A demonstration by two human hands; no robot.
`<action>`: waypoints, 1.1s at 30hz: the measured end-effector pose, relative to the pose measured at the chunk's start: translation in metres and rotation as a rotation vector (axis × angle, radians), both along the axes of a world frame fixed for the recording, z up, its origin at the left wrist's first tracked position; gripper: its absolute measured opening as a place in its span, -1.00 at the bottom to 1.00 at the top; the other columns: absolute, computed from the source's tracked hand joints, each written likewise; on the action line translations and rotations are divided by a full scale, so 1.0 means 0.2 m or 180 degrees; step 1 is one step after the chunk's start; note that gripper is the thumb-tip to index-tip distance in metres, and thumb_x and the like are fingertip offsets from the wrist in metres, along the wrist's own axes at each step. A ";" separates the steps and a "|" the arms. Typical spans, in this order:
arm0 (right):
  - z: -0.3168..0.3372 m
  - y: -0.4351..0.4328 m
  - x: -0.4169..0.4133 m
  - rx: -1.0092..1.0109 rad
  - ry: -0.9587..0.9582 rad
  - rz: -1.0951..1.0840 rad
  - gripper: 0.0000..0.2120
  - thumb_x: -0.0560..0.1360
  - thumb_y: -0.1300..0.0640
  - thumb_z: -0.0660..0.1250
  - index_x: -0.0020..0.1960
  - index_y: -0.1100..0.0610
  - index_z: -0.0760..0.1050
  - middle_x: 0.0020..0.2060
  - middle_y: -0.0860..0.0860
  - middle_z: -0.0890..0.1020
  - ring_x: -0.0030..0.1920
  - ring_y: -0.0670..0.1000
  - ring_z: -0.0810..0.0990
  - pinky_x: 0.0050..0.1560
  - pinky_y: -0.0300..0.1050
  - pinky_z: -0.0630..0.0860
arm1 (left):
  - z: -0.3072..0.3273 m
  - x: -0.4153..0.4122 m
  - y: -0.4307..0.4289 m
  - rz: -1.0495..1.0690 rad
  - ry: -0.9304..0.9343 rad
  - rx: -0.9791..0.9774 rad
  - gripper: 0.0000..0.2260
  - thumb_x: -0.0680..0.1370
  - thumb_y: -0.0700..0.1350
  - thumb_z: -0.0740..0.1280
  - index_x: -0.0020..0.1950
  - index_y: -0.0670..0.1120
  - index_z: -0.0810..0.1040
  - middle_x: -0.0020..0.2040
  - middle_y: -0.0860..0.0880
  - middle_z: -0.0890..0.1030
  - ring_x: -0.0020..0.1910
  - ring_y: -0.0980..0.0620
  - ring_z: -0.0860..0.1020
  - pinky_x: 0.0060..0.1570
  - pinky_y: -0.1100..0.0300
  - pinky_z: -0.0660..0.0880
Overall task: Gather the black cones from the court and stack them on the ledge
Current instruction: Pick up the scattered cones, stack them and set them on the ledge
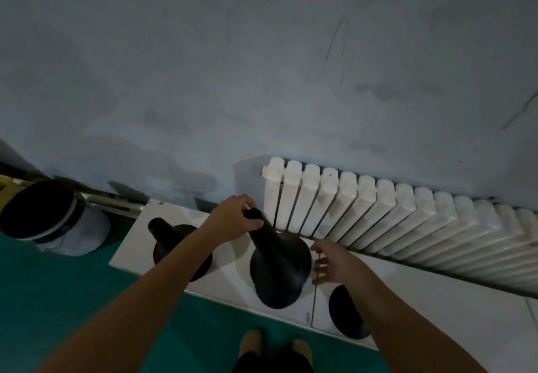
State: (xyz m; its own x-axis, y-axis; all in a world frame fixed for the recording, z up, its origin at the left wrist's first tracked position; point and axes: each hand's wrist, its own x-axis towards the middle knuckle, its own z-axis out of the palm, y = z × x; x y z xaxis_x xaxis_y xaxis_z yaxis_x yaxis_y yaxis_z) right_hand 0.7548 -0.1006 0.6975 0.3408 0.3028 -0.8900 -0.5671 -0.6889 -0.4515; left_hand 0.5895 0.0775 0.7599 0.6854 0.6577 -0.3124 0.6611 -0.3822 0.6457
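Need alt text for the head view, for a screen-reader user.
A person's left hand grips the tip of a tall black cone at a white ledge, the open right hand beside its base. A second black cone stands left of it, a third black cone right; a white ribbed radiator lines the wall behind.

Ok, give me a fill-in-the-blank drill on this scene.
1. The left hand holds the middle cone by its ____.
2. The right hand, fingers spread, is beside that cone's ____.
3. Behind the ledge stands a white ____.
Missing: tip; base; radiator.
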 end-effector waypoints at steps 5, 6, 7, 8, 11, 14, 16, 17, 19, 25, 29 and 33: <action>-0.04 -0.04 0.02 0.0042 0.0045 -0.0179 -0.96 0.50 0.20 0.26 -0.09 0.18 0.46 -0.12 0.17 0.47 -0.11 0.16 0.50 -0.12 0.10 0.55 | -0.34 0.04 -0.19 -0.0029 0.0363 -0.0484 -0.72 0.45 -0.04 0.45 0.09 0.02 0.45 -0.03 0.04 0.50 -0.01 0.05 0.50 0.03 0.20 0.43; -0.04 -0.05 0.03 0.0063 0.0065 -0.0193 -0.96 0.51 0.20 0.25 -0.08 0.18 0.46 -0.11 0.17 0.46 -0.08 0.17 0.50 -0.13 0.09 0.55 | -0.39 0.04 -0.23 0.0011 0.0401 -0.0634 -0.73 0.46 -0.07 0.44 0.08 0.02 0.43 -0.01 0.02 0.50 0.02 0.03 0.50 0.07 0.19 0.44; -0.05 -0.06 0.04 0.0091 0.0075 -0.0190 -0.95 0.51 0.20 0.25 -0.07 0.18 0.46 -0.10 0.17 0.46 -0.05 0.19 0.51 -0.14 0.09 0.55 | -0.42 0.03 -0.26 0.0039 0.0442 -0.0712 -0.74 0.48 -0.10 0.43 0.09 0.01 0.44 0.01 0.01 0.50 0.03 0.03 0.49 0.10 0.20 0.42; -0.05 -0.07 0.05 0.0113 0.0094 -0.0194 -0.93 0.52 0.19 0.26 -0.05 0.19 0.47 -0.08 0.17 0.47 -0.02 0.20 0.52 -0.15 0.08 0.56 | -0.45 0.03 -0.27 0.0021 0.0483 -0.0690 -0.76 0.49 -0.12 0.41 0.12 -0.02 0.46 0.02 0.01 0.50 0.03 0.05 0.48 0.09 0.23 0.40; -0.05 -0.09 0.11 0.0204 0.0182 -0.0208 -0.87 0.51 0.19 0.29 0.03 0.21 0.50 -0.02 0.19 0.51 0.04 0.21 0.54 -0.11 0.07 0.57 | -0.48 0.08 -0.26 0.0149 0.0492 -0.0779 -0.77 0.50 -0.13 0.40 0.13 -0.10 0.51 0.00 0.00 0.51 0.00 0.06 0.47 0.05 0.27 0.38; -0.03 -0.10 0.17 0.0274 0.0200 -0.0244 -0.80 0.50 0.21 0.29 0.11 0.23 0.50 0.02 0.21 0.56 0.08 0.21 0.57 -0.05 0.09 0.57 | -0.43 0.15 -0.21 0.0264 0.0495 -0.0885 -0.83 0.51 -0.11 0.40 0.06 -0.08 0.50 -0.05 -0.01 0.54 -0.05 0.03 0.52 -0.08 0.27 0.43; 0.01 -0.10 0.21 0.0347 0.0209 -0.0308 -0.81 0.51 0.20 0.28 0.09 0.24 0.51 0.01 0.21 0.58 0.07 0.21 0.58 -0.08 0.06 0.57 | -0.40 0.20 -0.19 0.0337 0.0461 -0.0952 -0.88 0.52 -0.12 0.39 -0.01 -0.07 0.50 -0.12 -0.03 0.56 -0.09 0.01 0.54 -0.13 0.24 0.48; 0.03 -0.11 0.23 0.0388 0.0214 -0.0343 -0.81 0.52 0.20 0.27 0.09 0.25 0.51 0.01 0.21 0.59 0.05 0.20 0.59 -0.10 0.05 0.57 | -0.38 0.23 -0.18 0.0376 0.0420 -0.0991 -0.91 0.52 -0.14 0.39 -0.05 -0.06 0.49 -0.15 -0.03 0.57 -0.11 0.00 0.56 -0.12 0.20 0.50; 0.07 -0.12 0.28 0.0477 0.0192 -0.0377 -0.79 0.52 0.21 0.28 0.11 0.26 0.52 0.00 0.21 0.61 0.01 0.18 0.61 -0.10 0.04 0.58 | -0.33 0.30 -0.17 0.0353 0.0384 -0.1020 -0.94 0.53 -0.16 0.37 -0.07 -0.07 0.50 -0.14 -0.05 0.58 -0.17 0.04 0.56 -0.16 0.21 0.50; 0.29 -0.19 0.46 0.0692 -0.0308 -0.0256 -0.86 0.56 0.18 0.27 0.05 0.22 0.54 -0.11 0.12 0.65 -0.11 0.07 0.63 -0.09 -0.11 0.51 | -0.03 0.56 -0.20 0.0582 -0.0042 -0.1816 -0.88 0.60 -0.14 0.26 0.07 -0.15 0.54 -0.05 -0.11 0.65 -0.14 -0.02 0.62 -0.18 0.18 0.49; 0.48 -0.27 0.63 0.0996 -0.1039 -0.0019 -0.85 0.58 0.22 0.21 0.05 0.19 0.54 -0.18 0.08 0.65 -0.21 0.00 0.62 -0.22 -0.22 0.42 | 0.21 0.75 -0.22 0.0579 -0.0488 -0.1868 -0.87 0.59 -0.16 0.27 0.05 -0.16 0.57 -0.10 -0.13 0.66 -0.14 -0.06 0.62 -0.16 0.18 0.48; 0.69 -0.37 0.75 0.1301 -0.1361 -0.0330 -0.86 0.61 0.25 0.16 0.05 0.22 0.49 -0.20 0.10 0.60 -0.26 0.00 0.56 -0.25 -0.22 0.36 | 0.39 0.94 -0.28 0.0165 -0.0780 -0.1745 -0.85 0.60 -0.20 0.24 0.07 -0.17 0.58 -0.04 -0.16 0.66 -0.14 -0.05 0.61 -0.18 0.20 0.47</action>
State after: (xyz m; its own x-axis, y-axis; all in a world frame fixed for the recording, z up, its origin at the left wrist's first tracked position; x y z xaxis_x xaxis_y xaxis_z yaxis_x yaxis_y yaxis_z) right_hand 0.9043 -0.1754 0.8352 0.6890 0.5377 -0.4860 -0.3318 -0.3622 -0.8710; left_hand 0.7772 0.0216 0.8388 0.7515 0.4800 -0.4526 0.4771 0.0784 0.8754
